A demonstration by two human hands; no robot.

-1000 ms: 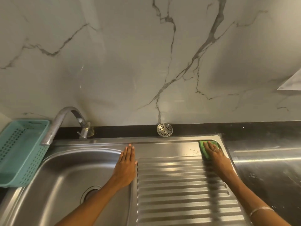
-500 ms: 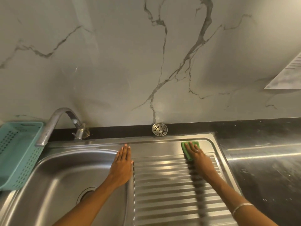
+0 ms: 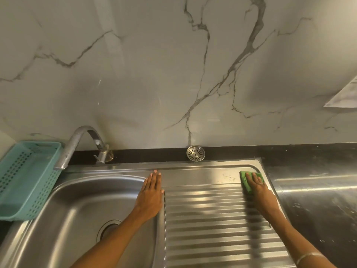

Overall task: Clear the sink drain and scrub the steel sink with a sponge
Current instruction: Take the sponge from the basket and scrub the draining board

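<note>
The steel sink (image 3: pixel 81 206) has a bowl on the left and a ribbed drainboard (image 3: pixel 212 225) on the right. My right hand (image 3: pixel 258 188) presses a green sponge (image 3: pixel 245 177) flat on the drainboard's far right corner. My left hand (image 3: pixel 151 194) lies flat, fingers together, on the ridge between bowl and drainboard, holding nothing. The drain hole (image 3: pixel 108 228) in the bowl is partly hidden by my left forearm. A round steel drain strainer (image 3: pixel 195 153) leans against the wall behind the sink.
A curved steel tap (image 3: pixel 77 144) reaches over the bowl's back left. A teal plastic basket (image 3: pixel 25 178) sits at the sink's left edge. Dark wet countertop (image 3: pixel 318 190) lies to the right. A sheet of paper (image 3: pixel 345 95) hangs on the marble wall.
My right hand slid the sponge left along the drainboard's far edge, then back to the right corner. My left hand stayed put.
</note>
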